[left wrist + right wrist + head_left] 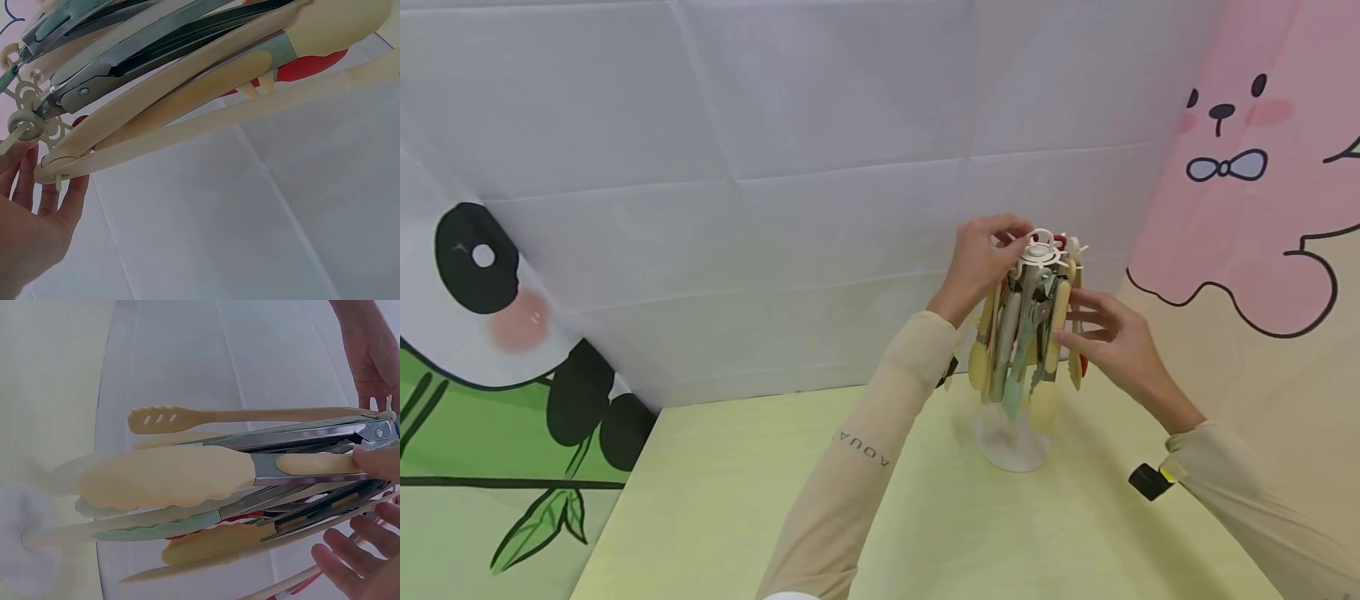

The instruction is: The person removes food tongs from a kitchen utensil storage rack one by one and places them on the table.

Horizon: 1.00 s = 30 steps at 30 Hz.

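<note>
A white carousel utensil rack (1040, 252) stands upright on its round base (1011, 446), hung with tongs, a slotted turner and other kitchen tools. At its top rim my left hand (988, 258) grips between thumb and fingers; the left wrist view shows this hand (37, 231) beside the hooks, next to a hanging tool with a cream handle (144, 150). My right hand (1116, 342) is at the rack's right side. Its thumb touches the handle of yellow-tipped tongs (169, 478), while the other fingers (353, 556) are spread loosely near neighbouring tools, apart from those tongs.
The rack stands near the back of a pale yellow table (715, 500). Behind it hangs a creased white cloth (820, 250). Cartoon prints flank it, with a pink bear (1247, 192) at right and a black-eyed figure (475, 267) at left.
</note>
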Each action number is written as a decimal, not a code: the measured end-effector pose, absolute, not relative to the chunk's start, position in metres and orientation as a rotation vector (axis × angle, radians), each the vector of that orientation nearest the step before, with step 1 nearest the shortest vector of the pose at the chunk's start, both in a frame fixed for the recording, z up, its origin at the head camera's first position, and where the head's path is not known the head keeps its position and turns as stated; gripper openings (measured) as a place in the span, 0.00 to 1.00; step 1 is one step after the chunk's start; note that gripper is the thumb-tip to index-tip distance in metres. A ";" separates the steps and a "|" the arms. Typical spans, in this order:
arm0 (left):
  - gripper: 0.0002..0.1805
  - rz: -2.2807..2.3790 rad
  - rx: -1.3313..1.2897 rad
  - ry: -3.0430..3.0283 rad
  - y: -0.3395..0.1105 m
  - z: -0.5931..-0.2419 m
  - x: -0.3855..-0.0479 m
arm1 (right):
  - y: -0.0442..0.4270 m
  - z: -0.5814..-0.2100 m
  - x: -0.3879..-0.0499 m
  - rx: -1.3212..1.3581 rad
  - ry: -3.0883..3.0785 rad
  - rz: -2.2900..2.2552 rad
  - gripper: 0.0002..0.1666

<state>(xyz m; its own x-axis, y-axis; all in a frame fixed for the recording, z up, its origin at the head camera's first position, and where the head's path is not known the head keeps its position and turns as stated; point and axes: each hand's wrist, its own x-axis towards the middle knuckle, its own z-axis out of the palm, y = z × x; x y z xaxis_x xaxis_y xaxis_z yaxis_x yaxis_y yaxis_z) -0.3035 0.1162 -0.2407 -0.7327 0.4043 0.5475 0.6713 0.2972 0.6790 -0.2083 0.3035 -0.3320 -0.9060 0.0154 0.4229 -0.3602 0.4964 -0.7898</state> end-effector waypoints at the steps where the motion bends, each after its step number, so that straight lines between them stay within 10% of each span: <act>1: 0.07 -1.407 -0.988 -2.292 0.116 -0.240 -0.304 | 0.303 -0.332 -0.209 0.288 -2.368 1.377 0.34; 30: 0.08 -1.410 -1.011 -2.268 0.115 -0.240 -0.307 | 0.293 -0.330 -0.208 0.270 -2.303 1.284 0.33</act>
